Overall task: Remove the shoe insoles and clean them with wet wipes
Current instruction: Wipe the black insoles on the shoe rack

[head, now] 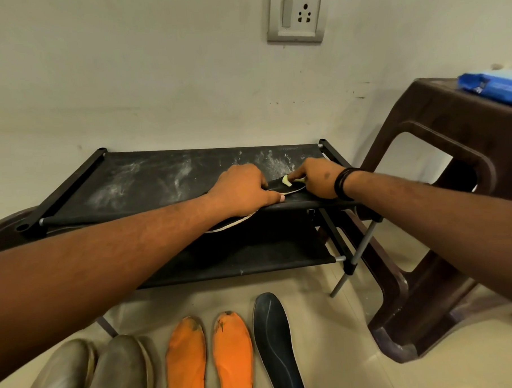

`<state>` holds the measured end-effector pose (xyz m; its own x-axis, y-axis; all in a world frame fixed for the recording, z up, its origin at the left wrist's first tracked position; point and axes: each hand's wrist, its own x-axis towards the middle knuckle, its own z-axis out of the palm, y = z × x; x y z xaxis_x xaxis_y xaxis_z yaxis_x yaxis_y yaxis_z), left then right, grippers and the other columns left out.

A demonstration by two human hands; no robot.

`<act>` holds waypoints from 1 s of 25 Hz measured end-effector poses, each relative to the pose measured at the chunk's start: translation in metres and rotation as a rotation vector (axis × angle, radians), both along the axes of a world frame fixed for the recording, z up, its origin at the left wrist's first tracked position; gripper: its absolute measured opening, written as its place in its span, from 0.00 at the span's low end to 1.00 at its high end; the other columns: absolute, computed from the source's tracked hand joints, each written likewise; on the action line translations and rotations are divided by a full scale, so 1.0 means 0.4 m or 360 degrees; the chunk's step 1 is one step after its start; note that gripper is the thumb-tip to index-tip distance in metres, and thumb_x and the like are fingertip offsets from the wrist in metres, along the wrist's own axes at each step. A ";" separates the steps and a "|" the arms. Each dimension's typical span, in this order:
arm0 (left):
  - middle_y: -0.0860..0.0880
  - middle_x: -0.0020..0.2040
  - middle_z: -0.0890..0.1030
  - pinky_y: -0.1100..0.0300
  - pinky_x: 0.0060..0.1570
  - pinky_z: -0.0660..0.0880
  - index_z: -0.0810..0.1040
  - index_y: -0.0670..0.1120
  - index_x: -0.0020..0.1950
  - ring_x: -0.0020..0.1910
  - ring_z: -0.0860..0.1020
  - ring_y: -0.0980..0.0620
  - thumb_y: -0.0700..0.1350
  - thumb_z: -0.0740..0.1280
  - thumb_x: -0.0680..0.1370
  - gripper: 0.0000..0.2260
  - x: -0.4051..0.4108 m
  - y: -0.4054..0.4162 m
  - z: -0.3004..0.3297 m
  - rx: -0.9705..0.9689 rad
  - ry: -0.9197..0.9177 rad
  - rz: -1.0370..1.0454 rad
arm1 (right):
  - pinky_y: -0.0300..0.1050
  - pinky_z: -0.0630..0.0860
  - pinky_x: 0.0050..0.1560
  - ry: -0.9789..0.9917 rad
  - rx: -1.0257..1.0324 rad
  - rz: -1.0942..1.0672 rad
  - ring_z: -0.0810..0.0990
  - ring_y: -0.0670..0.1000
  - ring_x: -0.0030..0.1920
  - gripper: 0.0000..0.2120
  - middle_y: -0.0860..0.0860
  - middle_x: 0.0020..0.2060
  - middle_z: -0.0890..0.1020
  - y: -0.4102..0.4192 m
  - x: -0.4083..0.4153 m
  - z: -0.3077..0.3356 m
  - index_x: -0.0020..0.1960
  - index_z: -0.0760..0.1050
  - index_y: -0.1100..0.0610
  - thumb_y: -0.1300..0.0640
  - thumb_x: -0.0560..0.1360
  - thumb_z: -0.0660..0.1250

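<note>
Right hand (317,181): pinches a yellowish wet wipe (286,180) on the dark insole (281,189).
Left hand (243,190): fingers flat, pressing the insole onto the rack's dusty top shelf (148,184).
Surroundings: brown stool (441,168) at 3 o'clock with a blue packet (496,85); at 6 o'clock, two orange insoles (210,357), another dark insole (274,345), grey shoes (89,374).
Hidden: most of the held insole, under the hands.

Left hand (243,188) pins insole (281,189); right hand (318,180) presses wipe (286,180).
</note>
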<state>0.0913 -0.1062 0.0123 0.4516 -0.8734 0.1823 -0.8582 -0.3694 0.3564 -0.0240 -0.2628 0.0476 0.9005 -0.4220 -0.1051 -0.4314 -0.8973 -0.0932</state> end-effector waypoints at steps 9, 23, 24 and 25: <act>0.46 0.29 0.78 0.60 0.31 0.63 0.87 0.46 0.43 0.31 0.77 0.49 0.66 0.69 0.73 0.23 0.003 0.001 0.002 -0.0011 -0.0033 -0.0004 | 0.42 0.74 0.50 -0.0340 0.0081 0.0071 0.79 0.49 0.49 0.18 0.49 0.59 0.81 -0.048 -0.014 0.022 0.55 0.83 0.50 0.67 0.78 0.60; 0.49 0.32 0.82 0.58 0.38 0.71 0.87 0.49 0.48 0.34 0.80 0.52 0.67 0.69 0.72 0.23 0.008 -0.002 -0.001 -0.0027 -0.0022 0.0002 | 0.43 0.78 0.43 -0.0381 -0.0122 0.0173 0.80 0.50 0.42 0.07 0.51 0.41 0.83 -0.010 -0.036 0.007 0.44 0.80 0.56 0.52 0.74 0.70; 0.49 0.31 0.82 0.59 0.37 0.70 0.87 0.49 0.48 0.34 0.80 0.52 0.67 0.69 0.72 0.23 0.006 -0.002 -0.001 -0.0024 -0.0018 0.0006 | 0.46 0.79 0.47 -0.0406 -0.0179 0.0183 0.81 0.53 0.46 0.05 0.53 0.44 0.82 -0.004 -0.023 -0.008 0.48 0.79 0.56 0.56 0.74 0.69; 0.49 0.31 0.81 0.59 0.35 0.69 0.87 0.49 0.47 0.33 0.80 0.52 0.67 0.69 0.72 0.22 0.005 -0.001 0.000 -0.0019 -0.0012 0.0015 | 0.49 0.79 0.49 -0.0438 -0.0202 0.0169 0.80 0.55 0.48 0.07 0.54 0.47 0.81 0.001 -0.012 -0.020 0.52 0.77 0.56 0.59 0.74 0.68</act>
<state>0.0934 -0.1067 0.0124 0.4585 -0.8668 0.1961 -0.8573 -0.3733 0.3545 -0.0290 -0.2624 0.0398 0.9274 -0.3185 0.1960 -0.3091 -0.9478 -0.0778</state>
